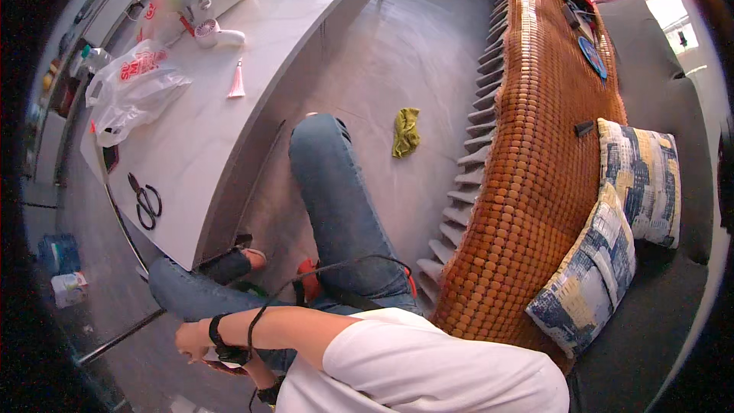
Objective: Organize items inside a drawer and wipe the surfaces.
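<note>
My right hand is low at the left, beyond my bent forearm, with its fingers curled. A black strap circles that wrist, and a black cable runs from there over my lap. Below the hand, a small white and dark red thing shows in part. Whether the hand grips it, I cannot tell. Only the wrist and forearm of my left arm show, with a dark band; my left hand is mostly hidden behind the right wrist. Both hands are beside my jeans-clad left leg, apart from the white table.
Black-handled scissors, a plastic bag, a handheld fan and a pink tassel lie on the table. A green cloth is on the floor. To the right stands a sofa with a brown beaded mat and patterned cushions.
</note>
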`<state>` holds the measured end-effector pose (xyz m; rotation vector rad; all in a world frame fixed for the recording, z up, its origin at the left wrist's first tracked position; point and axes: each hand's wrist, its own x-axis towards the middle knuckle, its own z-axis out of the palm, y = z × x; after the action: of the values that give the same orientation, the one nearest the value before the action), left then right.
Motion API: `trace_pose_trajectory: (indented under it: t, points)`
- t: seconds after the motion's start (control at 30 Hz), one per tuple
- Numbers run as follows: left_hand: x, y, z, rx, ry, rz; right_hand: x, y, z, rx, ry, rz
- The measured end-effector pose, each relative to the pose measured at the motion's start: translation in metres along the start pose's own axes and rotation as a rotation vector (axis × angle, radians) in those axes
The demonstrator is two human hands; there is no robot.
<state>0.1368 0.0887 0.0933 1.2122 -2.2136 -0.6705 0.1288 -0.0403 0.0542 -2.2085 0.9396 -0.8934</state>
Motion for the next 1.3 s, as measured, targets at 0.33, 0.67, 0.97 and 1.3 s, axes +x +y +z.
trace_pose_trajectory:
  t: [0.33, 0.67, 0.97, 1.3]
  points:
    - [0.108, 0.022, 0.033, 0.212, 0.192, -0.083, -0.092, -0.038, -0.19, 0.663, 0.359, 0.258]
    - [0.214, 0.045, 0.088, 0.303, -0.025, 0.328, -0.402, 0.066, -0.28, 0.317, 1.764, 0.677]
    - [0.241, 0.032, 0.146, 0.603, -0.22, 0.425, -0.536, 0.219, -0.163, -0.002, 1.144, 1.757]
    - [0.247, 0.033, 0.158, 0.695, -0.198, 0.377, -0.564, 0.344, -0.18, -0.313, 0.738, 1.676]
